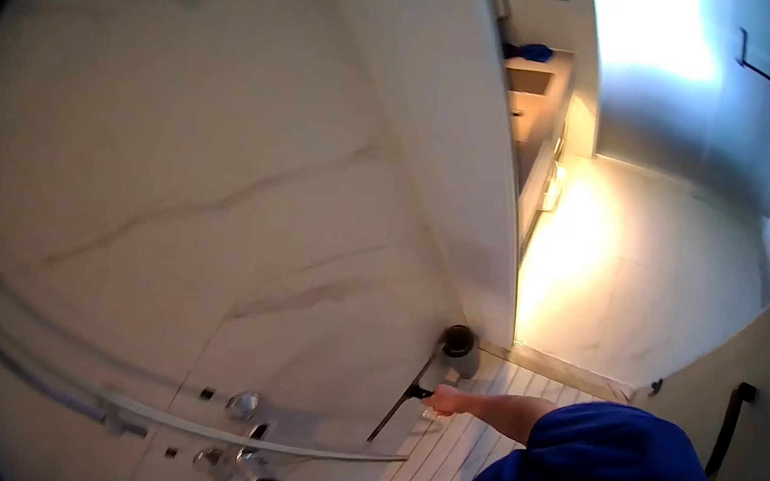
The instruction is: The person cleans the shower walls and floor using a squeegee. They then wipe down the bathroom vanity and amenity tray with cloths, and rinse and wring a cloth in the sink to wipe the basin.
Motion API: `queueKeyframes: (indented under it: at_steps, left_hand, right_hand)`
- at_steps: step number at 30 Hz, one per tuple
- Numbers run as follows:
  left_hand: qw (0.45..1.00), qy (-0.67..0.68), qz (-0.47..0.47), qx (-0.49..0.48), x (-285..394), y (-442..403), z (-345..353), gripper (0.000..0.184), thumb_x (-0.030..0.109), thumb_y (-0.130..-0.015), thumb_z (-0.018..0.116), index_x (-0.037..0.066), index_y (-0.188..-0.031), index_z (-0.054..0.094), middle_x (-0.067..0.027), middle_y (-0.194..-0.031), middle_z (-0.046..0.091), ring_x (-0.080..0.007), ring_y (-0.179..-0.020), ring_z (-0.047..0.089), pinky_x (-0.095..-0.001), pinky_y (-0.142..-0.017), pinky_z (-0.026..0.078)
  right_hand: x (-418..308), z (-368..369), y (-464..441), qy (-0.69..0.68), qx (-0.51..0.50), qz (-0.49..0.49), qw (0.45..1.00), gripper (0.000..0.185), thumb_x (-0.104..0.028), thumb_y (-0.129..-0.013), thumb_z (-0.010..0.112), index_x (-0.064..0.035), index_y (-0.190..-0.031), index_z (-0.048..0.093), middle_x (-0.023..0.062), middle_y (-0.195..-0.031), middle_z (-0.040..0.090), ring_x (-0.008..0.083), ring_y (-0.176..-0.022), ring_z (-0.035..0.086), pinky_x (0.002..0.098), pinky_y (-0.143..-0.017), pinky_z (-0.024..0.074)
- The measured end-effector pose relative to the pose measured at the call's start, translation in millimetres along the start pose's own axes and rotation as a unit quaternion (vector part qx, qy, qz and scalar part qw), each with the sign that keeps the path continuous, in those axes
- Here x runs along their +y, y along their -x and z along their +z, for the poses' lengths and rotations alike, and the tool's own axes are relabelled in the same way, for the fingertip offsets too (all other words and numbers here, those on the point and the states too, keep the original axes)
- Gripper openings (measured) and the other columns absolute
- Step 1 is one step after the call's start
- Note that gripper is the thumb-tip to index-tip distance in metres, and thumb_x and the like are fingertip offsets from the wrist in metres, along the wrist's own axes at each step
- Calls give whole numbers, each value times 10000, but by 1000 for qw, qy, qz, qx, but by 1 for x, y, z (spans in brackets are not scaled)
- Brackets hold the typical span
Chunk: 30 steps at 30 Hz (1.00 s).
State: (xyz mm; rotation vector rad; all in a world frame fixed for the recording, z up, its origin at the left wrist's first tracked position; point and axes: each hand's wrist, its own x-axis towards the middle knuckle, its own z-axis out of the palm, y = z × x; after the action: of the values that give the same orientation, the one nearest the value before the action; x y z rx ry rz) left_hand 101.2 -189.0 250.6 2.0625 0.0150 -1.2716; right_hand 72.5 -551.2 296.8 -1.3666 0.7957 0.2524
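Observation:
My right hand [447, 401] is closed around the short black handle of a squeegee [394, 414] with a long thin blade. The blade lies along the lower part of the marble-look wall [173, 129], against it or very close to it. A dark-topped round bin [460, 349] stands in the corner just beyond the hand. Below the hand is the slatted white floor [432, 462]. A blue sleeve [609, 473] covers my upper arm and fills the bottom right. My left hand is out of the picture.
Chrome shower fittings [257, 465] and a hose or rail [294, 448] stick out from the wall at lower left. A partition [426, 97] divides the shower from a lit floor [637, 288]. A frosted glass door [685, 96] and a dark handle [730, 427] are at right.

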Motion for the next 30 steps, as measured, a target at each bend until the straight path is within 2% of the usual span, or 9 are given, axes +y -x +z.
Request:
queueKeyframes:
  at_steps: [5,8,12,14,16,18,25,28,30]
  left_hand:
    - [998,-5,-55,-37,45,-28,62,213,221,-868,531,19,-877,596,-150,-815,651,-267,-651,638,-354,-539,499]
    - [997,8,-58,-50,83,-49,105,210,214,-873,528,15,-884,593,-148,-816,653,-263,-645,639,-351,-531,501]
    - [995,58,-41,-76,149,-94,181,206,206,-879,525,10,-893,588,-146,-817,655,-258,-638,641,-347,-521,504]
    - [990,-53,32,-126,189,-105,216,201,192,-887,516,2,-932,567,-141,-817,654,-244,-629,640,-333,-503,507]
    - [948,-217,144,-182,256,-74,247,209,167,-899,500,-11,-1005,529,-132,-816,649,-218,-615,638,-306,-474,510]
    - [946,-227,132,-189,307,-55,270,207,163,-890,512,-16,-992,530,-139,-813,647,-209,-609,634,-303,-476,509]
    - [900,-342,177,-205,399,-103,338,205,159,-848,582,-36,-908,566,-140,-793,644,-186,-605,623,-311,-493,517]
    - [884,-368,196,-210,446,-141,382,212,172,-819,618,-29,-886,615,-113,-779,659,-166,-618,623,-314,-557,527]
    - [842,-434,241,-212,458,-211,418,373,315,-772,655,-20,-936,644,-155,-861,672,-208,-747,645,-326,-701,509]
  right_hand:
    - [38,-98,77,-252,-134,23,958,390,-431,-889,520,-111,-667,492,21,-579,491,128,-475,468,269,-424,374]
    - [94,-189,107,-307,-79,109,942,303,-365,-868,526,-113,-704,491,8,-541,422,133,-445,427,274,-399,337]
    - [202,-321,157,-349,159,61,922,270,-345,-891,489,-138,-719,492,7,-490,358,151,-374,370,297,-336,278]
    - [229,-375,206,-425,348,154,821,321,-355,-884,504,-128,-659,472,21,-492,387,171,-365,374,303,-329,278]
    - [255,-415,258,-502,451,157,721,289,-347,-848,558,-120,-708,449,23,-519,422,173,-407,432,316,-334,308]
    - [283,-445,288,-552,513,113,648,316,-363,-853,555,-120,-686,444,31,-538,456,174,-432,474,307,-347,339]
    - [310,-488,348,-760,516,-24,395,434,-452,-877,488,-98,-630,433,37,-519,440,183,-437,433,296,-385,346]
    - [338,-496,337,-798,490,-18,351,452,-472,-862,479,-127,-576,420,44,-478,432,196,-383,409,299,-362,332]
    - [341,-493,340,-794,476,-17,378,423,-458,-831,466,-123,-575,437,43,-484,453,200,-387,419,311,-365,345]
